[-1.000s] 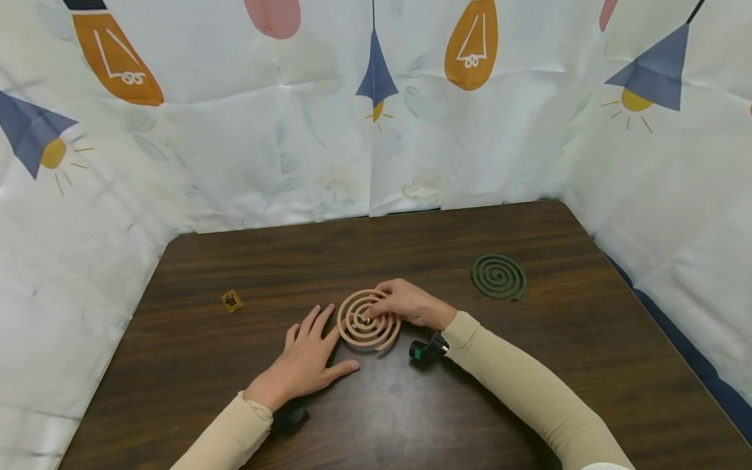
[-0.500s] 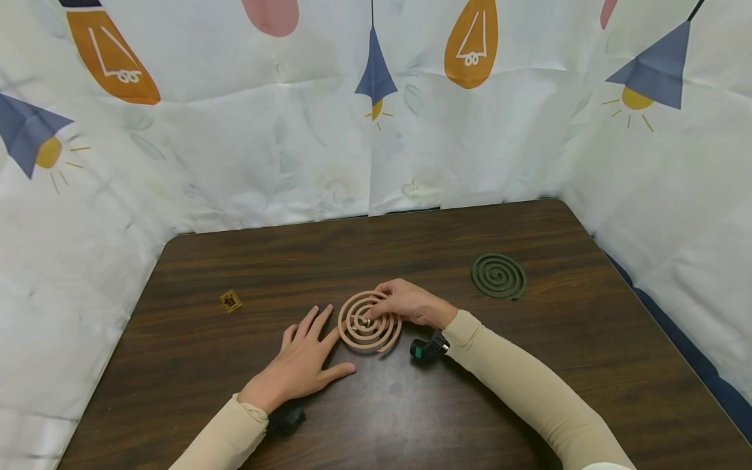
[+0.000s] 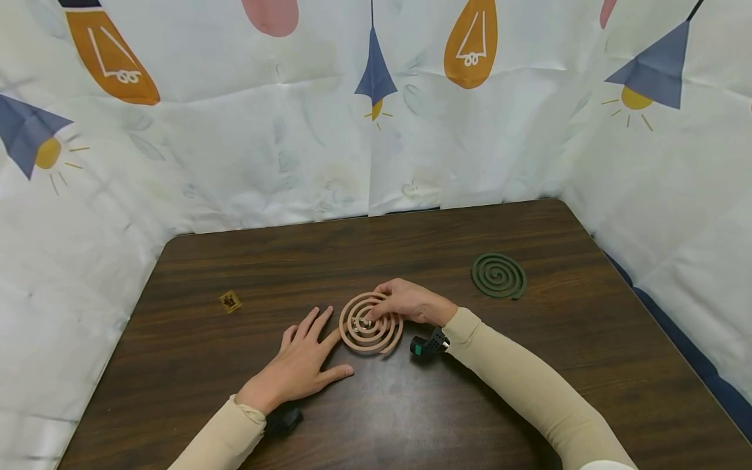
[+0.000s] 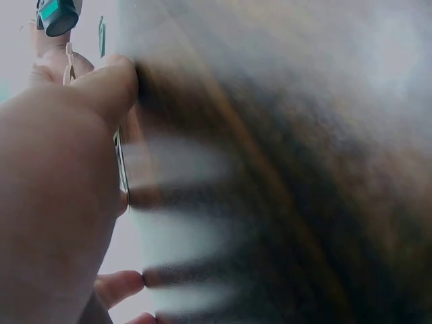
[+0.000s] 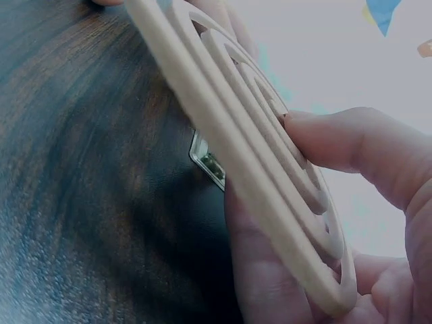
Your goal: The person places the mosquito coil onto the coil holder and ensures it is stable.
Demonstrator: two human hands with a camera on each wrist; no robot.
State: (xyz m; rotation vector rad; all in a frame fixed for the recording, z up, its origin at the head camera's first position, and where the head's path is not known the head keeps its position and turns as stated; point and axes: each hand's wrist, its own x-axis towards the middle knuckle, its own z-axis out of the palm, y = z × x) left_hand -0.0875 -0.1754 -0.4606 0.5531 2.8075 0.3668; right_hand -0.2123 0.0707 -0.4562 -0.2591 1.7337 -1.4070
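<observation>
My right hand (image 3: pixel 416 304) pinches a tan mosquito coil (image 5: pixel 223 152), with the thumb (image 5: pixel 331 138) on its upper face and other fingers beneath. The coil is tilted above the table. Under its centre a small shiny metal coil stand (image 5: pixel 209 162) shows, mostly hidden by the spiral in the head view. My left hand (image 3: pixel 296 369) lies palm down with its fingers spread, the index finger reaching to the coil's left edge. In the left wrist view, a thin metal edge (image 4: pixel 122 165) stands by that hand's fingers.
A green mosquito coil (image 3: pixel 477 277) lies flat at the right rear of the dark wooden table (image 3: pixel 440 418). Another small gold-coloured stand (image 3: pixel 230 301) lies on the left. White printed curtains (image 3: pixel 329 150) enclose the table's back and sides.
The tan coil has shifted very slightly right and nearer, its tilt altering a little. My left hand has slid slightly left; the right hand's grip looks the same.
</observation>
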